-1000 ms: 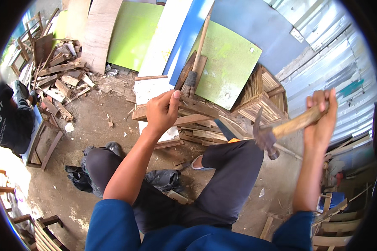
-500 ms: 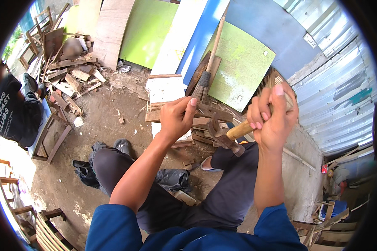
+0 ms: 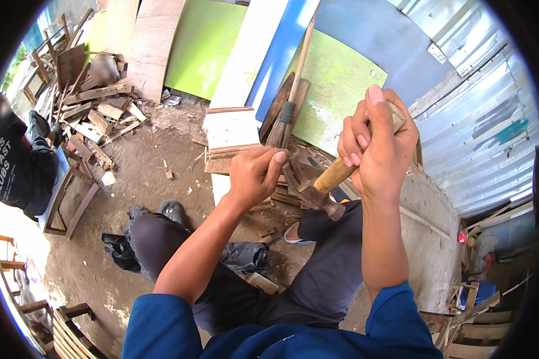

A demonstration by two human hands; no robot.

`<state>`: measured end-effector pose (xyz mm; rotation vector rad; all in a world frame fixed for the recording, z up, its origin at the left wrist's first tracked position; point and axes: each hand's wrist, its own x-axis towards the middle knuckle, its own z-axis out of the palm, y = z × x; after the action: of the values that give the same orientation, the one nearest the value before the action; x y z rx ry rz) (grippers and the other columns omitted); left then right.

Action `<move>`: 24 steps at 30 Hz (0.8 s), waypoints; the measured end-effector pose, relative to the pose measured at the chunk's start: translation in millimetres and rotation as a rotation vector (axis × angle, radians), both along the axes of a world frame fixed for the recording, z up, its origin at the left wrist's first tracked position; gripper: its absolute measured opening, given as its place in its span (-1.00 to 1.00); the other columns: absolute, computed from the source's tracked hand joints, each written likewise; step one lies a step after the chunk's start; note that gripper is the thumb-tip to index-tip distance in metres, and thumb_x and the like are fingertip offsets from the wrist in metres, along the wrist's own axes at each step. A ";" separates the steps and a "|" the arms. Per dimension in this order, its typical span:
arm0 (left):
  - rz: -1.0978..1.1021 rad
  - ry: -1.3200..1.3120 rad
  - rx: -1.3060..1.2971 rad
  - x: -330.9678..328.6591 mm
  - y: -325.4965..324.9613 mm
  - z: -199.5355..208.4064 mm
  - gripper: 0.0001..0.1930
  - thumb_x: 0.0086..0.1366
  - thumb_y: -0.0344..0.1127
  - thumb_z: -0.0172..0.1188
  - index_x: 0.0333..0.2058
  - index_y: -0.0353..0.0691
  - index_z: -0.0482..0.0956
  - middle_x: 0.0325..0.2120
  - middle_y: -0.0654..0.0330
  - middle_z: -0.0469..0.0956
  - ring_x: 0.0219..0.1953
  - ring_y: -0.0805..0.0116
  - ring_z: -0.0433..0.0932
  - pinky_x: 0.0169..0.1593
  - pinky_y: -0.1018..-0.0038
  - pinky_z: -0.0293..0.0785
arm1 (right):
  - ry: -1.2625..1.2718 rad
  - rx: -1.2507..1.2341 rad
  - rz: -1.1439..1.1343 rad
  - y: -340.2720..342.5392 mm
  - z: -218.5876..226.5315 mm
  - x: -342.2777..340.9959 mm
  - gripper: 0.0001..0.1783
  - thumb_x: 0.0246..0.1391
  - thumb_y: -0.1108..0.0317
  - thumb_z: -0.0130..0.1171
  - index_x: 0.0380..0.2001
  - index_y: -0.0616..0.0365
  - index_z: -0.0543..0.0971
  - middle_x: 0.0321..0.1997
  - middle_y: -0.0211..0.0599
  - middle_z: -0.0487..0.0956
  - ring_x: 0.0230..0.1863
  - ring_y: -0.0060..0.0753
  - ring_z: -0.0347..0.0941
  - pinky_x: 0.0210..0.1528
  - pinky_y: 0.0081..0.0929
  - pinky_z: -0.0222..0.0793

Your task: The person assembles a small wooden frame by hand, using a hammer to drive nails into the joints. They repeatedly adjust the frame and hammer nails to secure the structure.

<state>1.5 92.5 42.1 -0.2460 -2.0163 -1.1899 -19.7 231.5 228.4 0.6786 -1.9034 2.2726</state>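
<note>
My right hand (image 3: 380,149) is wrapped round the wooden handle of a claw hammer (image 3: 333,176), thumb up along the grip. Its rusty brown head points down and left, with the claw close to my left hand. The left hand (image 3: 251,179) is closed with its thumb on top, and whatever its fingers hold is hidden. Beyond it are wooden boards (image 3: 229,151) with a white panel (image 3: 230,127) among them. More wood pieces below the claw are partly covered by my hands and the hammer.
A broom (image 3: 284,119) leans on green and blue panels. Scrap wood (image 3: 102,110) is heaped at the far left, near a seated person (image 3: 18,161). A black plastic bag (image 3: 245,257) lies between my legs. Corrugated metal sheeting (image 3: 479,125) stands along the right.
My right hand has risen slightly and shifted left, so the hammer handle slopes more steeply. The left hand stays closed in nearly the same place. The view has shifted a little.
</note>
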 end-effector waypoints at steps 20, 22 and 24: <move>-0.111 0.089 -0.043 0.8 4.1 -14.1 -0.52 0.61 -0.09 -0.12 -0.30 -0.25 0.71 -0.50 0.03 0.63 -0.48 -0.06 0.61 -0.38 0.16 0.51 | -0.076 0.169 0.123 -6.7 13.5 -7.5 -0.57 0.43 0.20 0.17 -0.54 0.06 0.35 -0.76 -0.54 0.14 -0.83 -0.68 0.06 -0.78 -0.54 0.01; -0.112 0.066 -0.053 1.2 3.5 -14.3 -0.52 0.61 -0.09 -0.12 -0.30 -0.26 0.70 -0.49 0.02 0.64 -0.48 -0.06 0.61 -0.37 0.16 0.51 | -0.093 0.200 0.124 -9.6 15.3 -8.8 -0.56 0.42 0.19 0.19 -0.55 0.06 0.35 -0.76 -0.55 0.15 -0.82 -0.68 0.09 -0.78 -0.55 0.02; -0.114 0.077 -0.050 0.9 3.3 -14.6 -0.52 0.61 -0.09 -0.12 -0.29 -0.27 0.70 -0.49 0.02 0.64 -0.48 -0.07 0.61 -0.37 0.15 0.51 | -0.101 0.234 0.128 -12.6 17.2 -10.4 -0.55 0.41 0.17 0.21 -0.56 0.06 0.36 -0.76 -0.56 0.16 -0.82 -0.68 0.11 -0.77 -0.56 0.04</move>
<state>2.5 95.8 27.4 -0.4301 -1.9884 -1.1827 -30.1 218.9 245.5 0.7458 -2.2609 2.2156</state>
